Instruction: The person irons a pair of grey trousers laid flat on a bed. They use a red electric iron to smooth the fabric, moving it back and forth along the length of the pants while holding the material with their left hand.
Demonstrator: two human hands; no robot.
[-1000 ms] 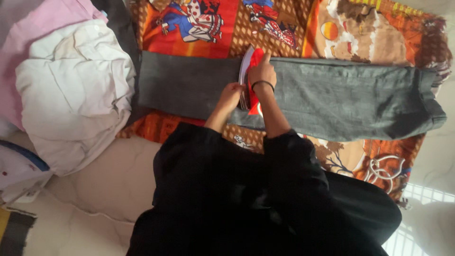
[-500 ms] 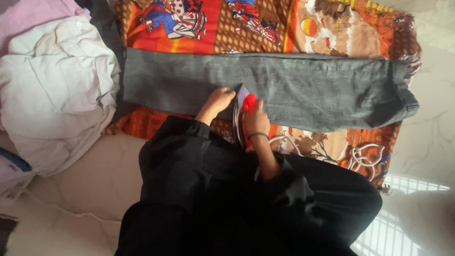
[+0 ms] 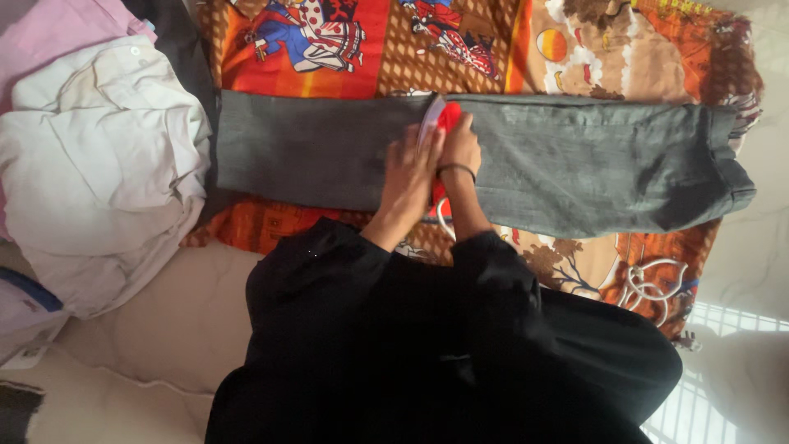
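At the far left lies a heap of crumpled white shirts [image 3: 99, 156] over a pale pink cloth [image 3: 57, 29]. Next comes a pair of grey trousers [image 3: 575, 164], laid flat and folded lengthwise across an orange and brown patterned blanket [image 3: 345, 41]. The left hand [image 3: 411, 164] rests open, palm down, pressing the grey cloth just beside a red and white electric iron [image 3: 440, 123]. The right hand [image 3: 460, 144], a black band at its wrist, is closed around the iron's handle, the iron standing on the trousers near their far edge. Black sleeves [image 3: 329, 271] fill the foreground.
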